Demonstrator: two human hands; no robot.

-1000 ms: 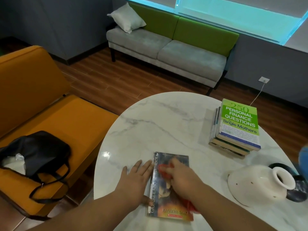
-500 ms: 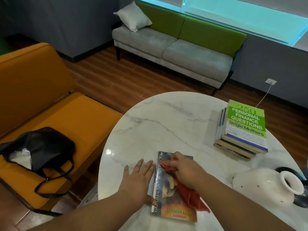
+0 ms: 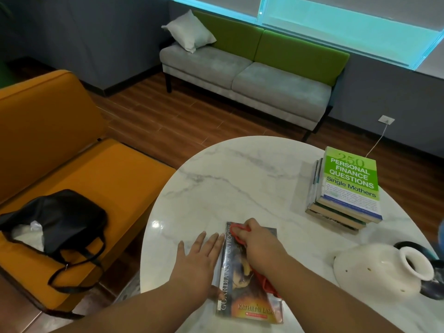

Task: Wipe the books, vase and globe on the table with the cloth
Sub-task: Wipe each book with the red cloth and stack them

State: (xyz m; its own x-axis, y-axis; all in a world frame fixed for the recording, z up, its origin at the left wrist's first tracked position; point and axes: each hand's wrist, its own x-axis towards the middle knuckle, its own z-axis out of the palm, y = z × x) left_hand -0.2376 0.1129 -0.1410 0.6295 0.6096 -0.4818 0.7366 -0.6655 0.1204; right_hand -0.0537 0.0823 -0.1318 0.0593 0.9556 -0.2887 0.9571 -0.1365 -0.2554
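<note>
Left hand flat, steadying book; right hand clutches red cloth on it

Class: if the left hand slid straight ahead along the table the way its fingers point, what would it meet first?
Probably nothing soon: the left hand points up-right past the book's far corner onto bare marble table. Depth is uncertain.

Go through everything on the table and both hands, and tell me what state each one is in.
Book: closed, flat on the table, being wiped.
Red cloth: bunched under the right hand.
Right hand: gripping the cloth.
Left hand: flat, open, steadying the book's spine edge.
Book stack: closed, piled.
Vase: lying on its side.
</note>
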